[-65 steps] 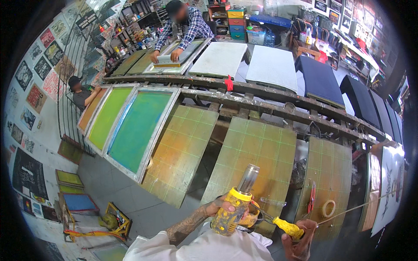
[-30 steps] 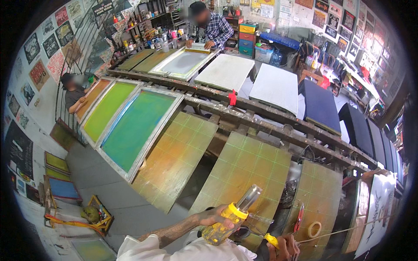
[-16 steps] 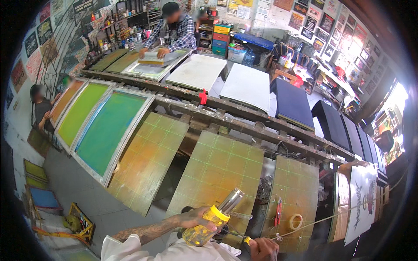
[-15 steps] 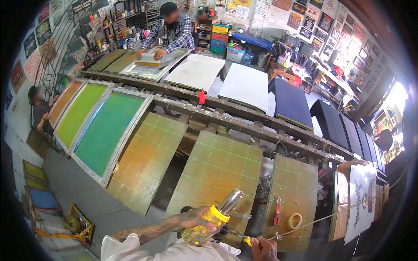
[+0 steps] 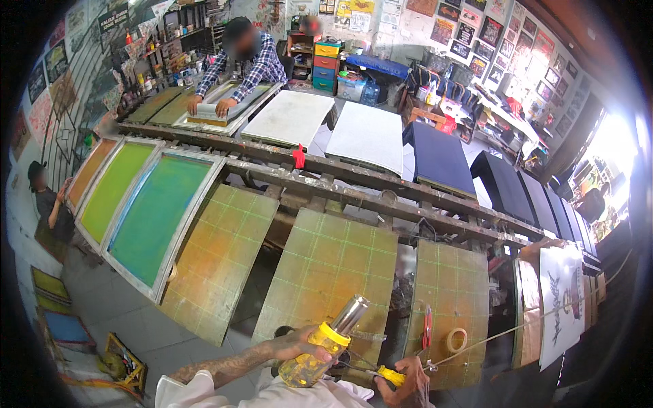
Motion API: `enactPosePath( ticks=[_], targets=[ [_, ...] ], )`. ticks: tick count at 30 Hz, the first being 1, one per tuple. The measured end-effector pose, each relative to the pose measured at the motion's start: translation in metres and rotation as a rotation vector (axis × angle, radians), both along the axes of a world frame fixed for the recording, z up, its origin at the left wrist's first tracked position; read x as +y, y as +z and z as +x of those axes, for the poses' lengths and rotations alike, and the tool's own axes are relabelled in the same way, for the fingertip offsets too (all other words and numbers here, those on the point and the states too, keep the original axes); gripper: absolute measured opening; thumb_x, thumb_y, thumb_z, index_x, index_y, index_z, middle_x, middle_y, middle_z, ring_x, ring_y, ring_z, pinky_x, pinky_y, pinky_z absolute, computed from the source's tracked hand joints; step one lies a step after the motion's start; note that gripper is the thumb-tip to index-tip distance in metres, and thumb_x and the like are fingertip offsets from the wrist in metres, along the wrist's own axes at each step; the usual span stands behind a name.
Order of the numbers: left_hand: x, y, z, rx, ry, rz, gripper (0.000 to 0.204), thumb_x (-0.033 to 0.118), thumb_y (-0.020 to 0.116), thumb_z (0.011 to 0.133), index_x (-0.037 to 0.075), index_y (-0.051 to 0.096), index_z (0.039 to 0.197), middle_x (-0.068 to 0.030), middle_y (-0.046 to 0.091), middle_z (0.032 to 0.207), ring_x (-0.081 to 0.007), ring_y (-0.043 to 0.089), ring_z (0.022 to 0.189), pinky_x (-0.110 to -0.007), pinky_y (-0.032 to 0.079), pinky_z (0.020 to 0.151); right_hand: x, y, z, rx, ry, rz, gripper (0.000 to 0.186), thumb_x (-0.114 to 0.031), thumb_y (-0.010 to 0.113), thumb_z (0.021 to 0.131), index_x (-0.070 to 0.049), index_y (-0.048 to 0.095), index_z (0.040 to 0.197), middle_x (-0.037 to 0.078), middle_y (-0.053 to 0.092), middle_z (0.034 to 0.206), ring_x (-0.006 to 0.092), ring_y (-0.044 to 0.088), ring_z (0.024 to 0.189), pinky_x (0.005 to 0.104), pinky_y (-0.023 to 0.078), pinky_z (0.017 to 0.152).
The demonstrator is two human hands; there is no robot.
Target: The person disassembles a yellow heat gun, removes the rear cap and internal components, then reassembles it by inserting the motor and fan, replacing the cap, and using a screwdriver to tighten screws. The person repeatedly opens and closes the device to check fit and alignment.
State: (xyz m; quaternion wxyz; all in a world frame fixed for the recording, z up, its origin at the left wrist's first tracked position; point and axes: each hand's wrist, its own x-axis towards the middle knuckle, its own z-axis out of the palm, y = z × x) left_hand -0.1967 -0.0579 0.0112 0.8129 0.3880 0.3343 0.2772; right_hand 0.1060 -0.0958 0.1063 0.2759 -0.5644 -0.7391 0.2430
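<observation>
My left hand (image 5: 306, 343) is closed round a scuffed yellow heat gun (image 5: 314, 357), whose metal nozzle points up and right. My right hand (image 5: 405, 381) grips a small yellow piece (image 5: 390, 375) with a thin dark part, beside a pale cable with a small fitting (image 5: 430, 364). Both hands are low over bare printing boards (image 5: 326, 272) marked with green grid lines. Red-handled scissors or cutter (image 5: 427, 326) and a tape roll (image 5: 456, 340) lie on the right board.
Coloured screens (image 5: 160, 214) lie on the left boards beside a seated or crouched co-worker (image 5: 51, 211). Across the rails (image 5: 354, 180), another person (image 5: 262, 68) works a squeegee on a screen. White and dark covered boards (image 5: 364, 139) line the far row. A printed sheet (image 5: 561, 306) stands at right.
The view has swung, shifting the room leftward. The far person's squeegee has moved along the screen. My hands still hold the same objects, with the heat gun now slightly more tilted.
</observation>
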Motion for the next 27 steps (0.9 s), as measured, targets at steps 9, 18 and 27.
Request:
enactPosePath(
  ticks=[9,18,27],
  targets=[
    [0.005,0.005,-0.008,0.028,0.004,0.005,0.065,0.028,0.083,0.086,0.002,0.055,0.139,-0.0112,0.069,0.122,-0.0219,0.067,0.112,-0.04,0.052,0.102,0.005,-0.011,0.012,-0.048,0.215,0.186,0.023,-0.006,0.079,0.087,-0.001,0.069,0.106,0.018,0.069,0.104,0.039,0.067,0.089,0.046,0.056,0.075],
    [-0.001,-0.006,-0.018,0.006,-0.018,-0.042,0.07,0.033,0.083,0.086,0.002,0.052,0.141,-0.0114,0.067,0.123,-0.0215,0.065,0.113,-0.039,0.05,0.104,0.004,-0.012,0.013,-0.324,0.432,0.62,0.015,-0.009,0.077,0.09,-0.004,0.071,0.103,0.018,0.068,0.108,0.0331,0.069,0.085,0.0419,0.055,0.073],
    [0.019,0.03,-0.014,0.084,-0.074,0.073,0.069,0.032,0.083,0.087,0.003,0.053,0.141,-0.0104,0.067,0.124,-0.0216,0.066,0.113,-0.04,0.052,0.103,0.008,-0.006,0.001,0.636,0.155,-0.672,0.021,-0.014,0.074,0.096,-0.009,0.057,0.108,0.003,0.064,0.09,0.0153,0.066,0.083,0.0281,0.052,0.068]
  ],
)
